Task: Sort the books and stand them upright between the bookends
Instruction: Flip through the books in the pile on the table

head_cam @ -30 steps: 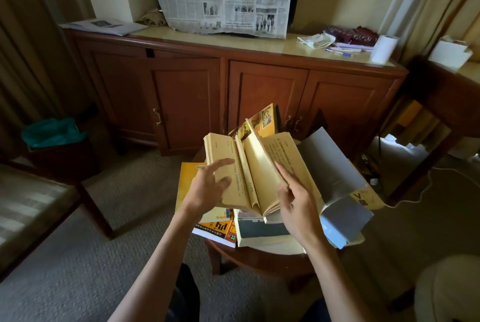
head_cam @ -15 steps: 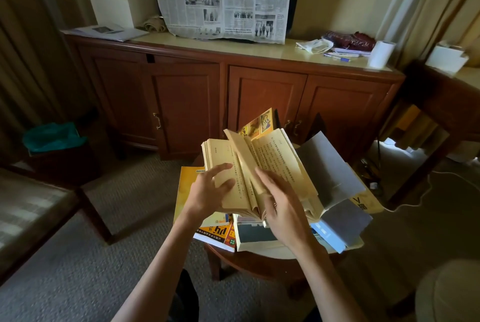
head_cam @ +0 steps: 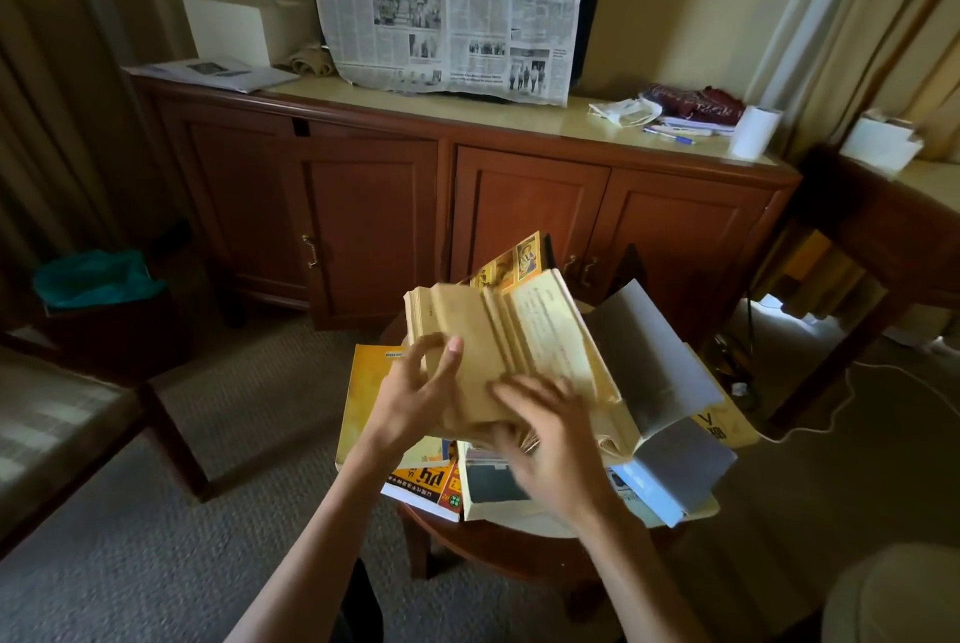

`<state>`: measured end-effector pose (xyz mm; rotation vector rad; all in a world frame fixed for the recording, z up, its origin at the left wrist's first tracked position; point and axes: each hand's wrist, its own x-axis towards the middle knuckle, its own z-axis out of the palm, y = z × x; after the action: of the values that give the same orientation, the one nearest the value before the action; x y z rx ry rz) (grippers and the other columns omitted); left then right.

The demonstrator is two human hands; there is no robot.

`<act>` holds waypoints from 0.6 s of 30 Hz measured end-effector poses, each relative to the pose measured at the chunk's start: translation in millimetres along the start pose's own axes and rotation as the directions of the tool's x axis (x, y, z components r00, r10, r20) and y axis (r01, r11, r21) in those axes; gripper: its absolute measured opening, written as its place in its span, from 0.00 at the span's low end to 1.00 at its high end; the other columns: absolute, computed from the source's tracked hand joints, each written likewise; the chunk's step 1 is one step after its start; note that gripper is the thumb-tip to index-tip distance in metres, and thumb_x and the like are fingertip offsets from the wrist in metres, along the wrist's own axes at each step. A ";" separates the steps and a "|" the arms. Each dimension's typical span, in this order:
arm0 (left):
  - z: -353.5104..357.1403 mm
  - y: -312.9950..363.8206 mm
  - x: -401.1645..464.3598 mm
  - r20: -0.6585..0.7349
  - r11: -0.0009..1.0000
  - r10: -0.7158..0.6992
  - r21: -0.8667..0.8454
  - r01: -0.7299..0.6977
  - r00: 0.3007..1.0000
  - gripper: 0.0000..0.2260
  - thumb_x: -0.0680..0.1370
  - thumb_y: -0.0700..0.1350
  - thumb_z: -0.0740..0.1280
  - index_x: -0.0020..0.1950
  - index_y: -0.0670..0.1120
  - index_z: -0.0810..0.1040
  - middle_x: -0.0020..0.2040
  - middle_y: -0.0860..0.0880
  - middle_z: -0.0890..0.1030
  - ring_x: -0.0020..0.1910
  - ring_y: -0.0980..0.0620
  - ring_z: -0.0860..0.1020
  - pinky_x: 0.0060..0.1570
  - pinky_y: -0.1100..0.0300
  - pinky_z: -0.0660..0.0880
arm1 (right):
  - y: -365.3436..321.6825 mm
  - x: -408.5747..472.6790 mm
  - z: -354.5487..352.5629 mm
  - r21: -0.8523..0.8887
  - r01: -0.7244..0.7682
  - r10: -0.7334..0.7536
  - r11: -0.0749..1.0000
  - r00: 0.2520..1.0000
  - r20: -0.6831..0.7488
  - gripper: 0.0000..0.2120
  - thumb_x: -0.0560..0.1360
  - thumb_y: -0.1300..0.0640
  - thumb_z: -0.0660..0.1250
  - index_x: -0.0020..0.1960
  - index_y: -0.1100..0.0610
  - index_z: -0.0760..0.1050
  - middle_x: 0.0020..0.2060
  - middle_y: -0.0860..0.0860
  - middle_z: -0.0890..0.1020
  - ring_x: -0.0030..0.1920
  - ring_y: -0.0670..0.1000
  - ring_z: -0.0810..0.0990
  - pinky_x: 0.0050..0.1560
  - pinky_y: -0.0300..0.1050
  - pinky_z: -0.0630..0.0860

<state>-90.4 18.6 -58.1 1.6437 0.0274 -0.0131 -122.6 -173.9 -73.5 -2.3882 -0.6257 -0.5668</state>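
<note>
An open book with yellowed pages (head_cam: pixel 540 330) is held above a small round wooden table (head_cam: pixel 498 544). My left hand (head_cam: pixel 415 393) grips its left half, thumb on the pages. My right hand (head_cam: pixel 550 429), blurred, lies across the lower right pages. Under the book sit a yellow-orange book (head_cam: pixel 363 398), an orange-covered book (head_cam: pixel 426 486), a grey-and-white book (head_cam: pixel 493 486) and an open grey-covered book (head_cam: pixel 654 367). A dark bookend shape (head_cam: pixel 631 260) shows behind the pile; the other is hidden.
A long wooden cabinet (head_cam: pixel 363 227) stands behind the table, with a newspaper (head_cam: pixel 447 3), papers and a white roll (head_cam: pixel 756 130) on top. A chair (head_cam: pixel 62 419) is at left, a teal-lined bin (head_cam: pixel 98 279) beyond it, a desk (head_cam: pixel 883 221) at right.
The pages have flipped from right to left, so the left stack is thicker. My right hand slid down and left across the pages. The view moved closer to the table.
</note>
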 end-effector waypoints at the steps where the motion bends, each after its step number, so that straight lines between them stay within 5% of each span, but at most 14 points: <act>1: 0.0 -0.5 0.2 0.005 1.000 0.001 -0.022 -0.001 1.000 0.21 0.73 0.66 0.68 0.62 0.61 0.73 0.57 0.46 0.83 0.50 0.48 0.85 0.44 0.42 0.83 | -7.5 -0.5 3.0 0.010 0.015 -0.015 1.000 0.998 0.068 0.22 0.76 0.46 0.66 0.68 0.50 0.74 0.66 0.44 0.75 0.68 0.46 0.68 0.67 0.53 0.69; 3: -2.7 -3.9 1.1 0.031 0.999 0.042 -0.023 -0.042 0.999 0.31 0.72 0.60 0.74 0.70 0.61 0.64 0.61 0.46 0.79 0.54 0.46 0.83 0.45 0.42 0.83 | -18.3 -2.4 6.8 0.157 -0.038 0.023 0.987 0.995 0.100 0.25 0.77 0.44 0.64 0.72 0.49 0.71 0.70 0.44 0.71 0.72 0.45 0.64 0.71 0.45 0.67; 6: -10.7 -12.7 1.2 0.062 0.996 0.067 -0.056 -0.063 0.996 0.41 0.74 0.45 0.75 0.78 0.61 0.53 0.64 0.46 0.74 0.58 0.43 0.80 0.46 0.40 0.82 | -13.2 -1.1 1.7 0.274 -0.080 0.108 0.958 0.990 -0.088 0.20 0.78 0.53 0.65 0.70 0.53 0.73 0.66 0.49 0.74 0.68 0.46 0.71 0.66 0.41 0.73; 9: -15.8 -14.0 -0.4 0.085 0.997 0.029 -0.074 -0.023 0.996 0.35 0.76 0.40 0.72 0.77 0.55 0.58 0.65 0.44 0.72 0.60 0.42 0.79 0.48 0.42 0.82 | 5.4 1.4 -17.7 0.257 -0.167 0.187 0.952 0.981 -0.055 0.19 0.77 0.63 0.67 0.66 0.54 0.75 0.62 0.48 0.74 0.64 0.48 0.75 0.60 0.44 0.78; 13: -16.4 -11.2 -1.2 0.122 0.997 0.026 -0.073 -0.017 0.992 0.23 0.78 0.38 0.70 0.70 0.50 0.68 0.61 0.41 0.74 0.56 0.43 0.80 0.43 0.47 0.84 | 21.8 -1.1 -29.7 0.058 -0.176 0.165 0.983 0.974 0.158 0.19 0.75 0.58 0.71 0.66 0.53 0.76 0.63 0.45 0.75 0.67 0.44 0.70 0.69 0.44 0.71; 18: -14.9 -9.6 -0.7 0.106 0.997 -0.010 -0.077 0.018 0.994 0.24 0.77 0.39 0.70 0.71 0.50 0.68 0.60 0.42 0.75 0.56 0.43 0.80 0.41 0.46 0.83 | 19.6 -5.9 -21.0 0.016 -0.181 0.176 0.983 0.970 0.165 0.21 0.73 0.56 0.74 0.66 0.53 0.77 0.64 0.46 0.74 0.67 0.44 0.66 0.67 0.35 0.62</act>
<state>-91.5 34.2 -66.6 1.5629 -0.0408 -0.1080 -121.5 -203.0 -69.8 -2.4463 -0.4768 -0.2843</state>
